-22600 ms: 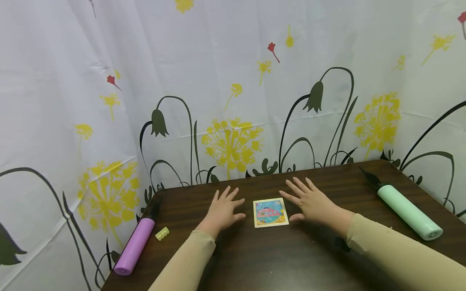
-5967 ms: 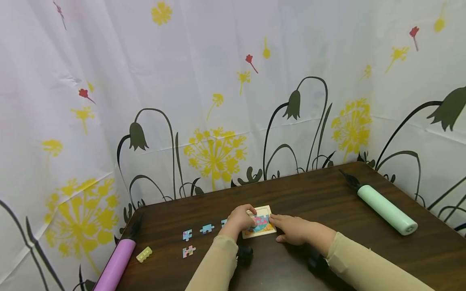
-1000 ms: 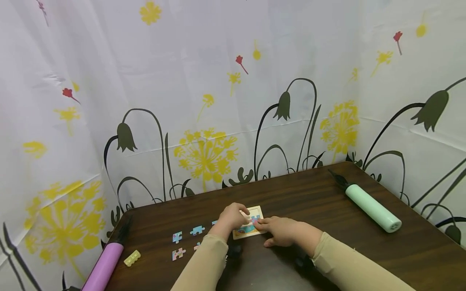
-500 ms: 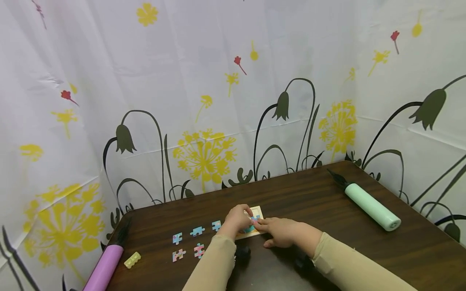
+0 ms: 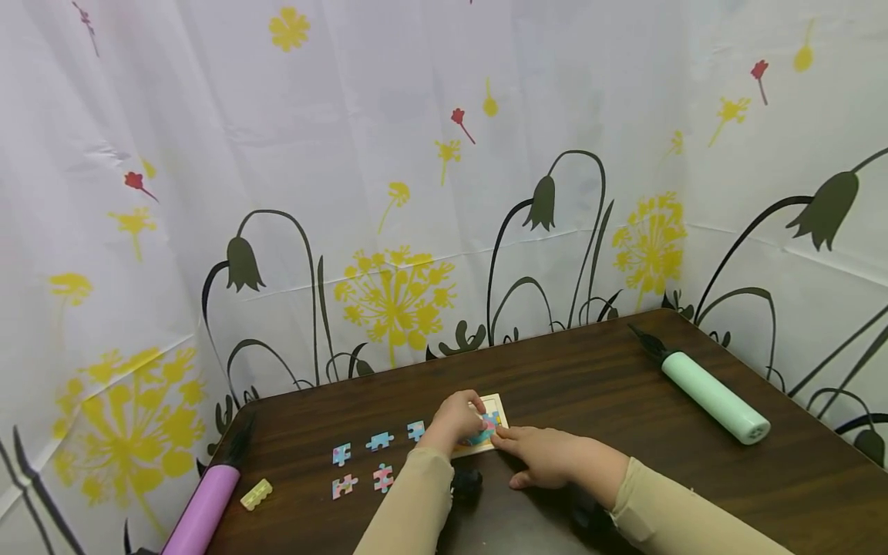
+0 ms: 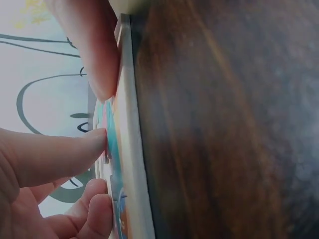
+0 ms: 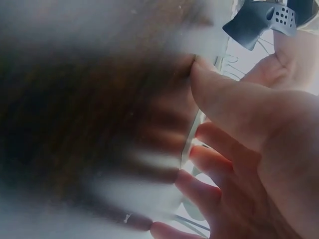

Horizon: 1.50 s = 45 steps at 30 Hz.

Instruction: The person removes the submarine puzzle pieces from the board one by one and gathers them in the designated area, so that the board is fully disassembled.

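Note:
A small wooden puzzle board (image 5: 494,401) lies on the dark table, its top row bare and some blue and pink pieces in its lower part. Over its left half my left hand (image 5: 452,420) bends its fingers. In the left wrist view the fingertips pinch a puzzle piece (image 6: 105,134) at the board's surface. My right hand (image 5: 548,456) lies at the board's right edge, fingers fairly straight, fingertips by the frame. Left of the board several loose pieces lie in two rows, among them a blue piece (image 5: 379,441) and a pink piece (image 5: 384,477).
A purple hand pump (image 5: 204,505) lies along the left table edge, with a yellow block (image 5: 257,494) beside it. On the right is a mint-green pump (image 5: 716,397) with a black nozzle. A flowered curtain (image 5: 388,116) hangs behind the table.
The puzzle was full at first; since then several pieces have come out to the left. Within the last second my left hand returned from the left side of the board; my right hand drew back slightly.

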Each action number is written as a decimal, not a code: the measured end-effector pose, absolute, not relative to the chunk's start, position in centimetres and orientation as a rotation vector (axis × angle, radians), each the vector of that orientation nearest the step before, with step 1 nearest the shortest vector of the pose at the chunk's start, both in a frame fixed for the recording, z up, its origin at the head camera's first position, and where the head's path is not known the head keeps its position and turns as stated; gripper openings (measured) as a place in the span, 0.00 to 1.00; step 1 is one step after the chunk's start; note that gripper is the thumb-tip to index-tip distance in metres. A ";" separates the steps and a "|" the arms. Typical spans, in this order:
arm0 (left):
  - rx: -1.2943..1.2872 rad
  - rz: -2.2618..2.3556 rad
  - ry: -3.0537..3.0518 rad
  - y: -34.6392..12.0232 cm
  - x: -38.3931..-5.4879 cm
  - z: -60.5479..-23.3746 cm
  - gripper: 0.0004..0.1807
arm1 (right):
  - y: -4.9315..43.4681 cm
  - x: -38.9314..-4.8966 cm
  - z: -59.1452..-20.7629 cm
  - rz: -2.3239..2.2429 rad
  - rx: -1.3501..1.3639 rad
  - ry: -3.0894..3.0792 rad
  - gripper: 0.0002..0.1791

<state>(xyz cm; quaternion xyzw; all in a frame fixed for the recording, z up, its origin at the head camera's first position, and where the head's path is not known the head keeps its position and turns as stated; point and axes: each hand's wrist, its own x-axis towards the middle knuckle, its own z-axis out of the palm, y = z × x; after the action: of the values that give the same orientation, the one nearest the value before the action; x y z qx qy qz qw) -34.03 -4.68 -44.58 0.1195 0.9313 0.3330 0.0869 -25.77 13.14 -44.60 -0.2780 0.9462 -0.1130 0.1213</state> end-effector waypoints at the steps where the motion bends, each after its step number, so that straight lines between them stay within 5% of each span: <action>1: 0.358 0.993 2.773 -4.7 -34.1 -44.7 0.10 | 13.1 -25.7 -44.5 -0.329 -0.806 2.760 0.40; 45: 0.360 1.419 2.697 -6.3 -35.0 -44.2 0.04 | 13.0 -26.2 -44.3 -0.300 -0.818 2.759 0.40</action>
<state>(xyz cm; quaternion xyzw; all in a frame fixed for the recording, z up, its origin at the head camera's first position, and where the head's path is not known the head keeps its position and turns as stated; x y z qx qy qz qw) -35.03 -6.32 -44.17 0.1173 0.8784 0.4620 0.0364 -26.19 12.95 -44.35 -0.2804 0.9463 -0.1029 0.1238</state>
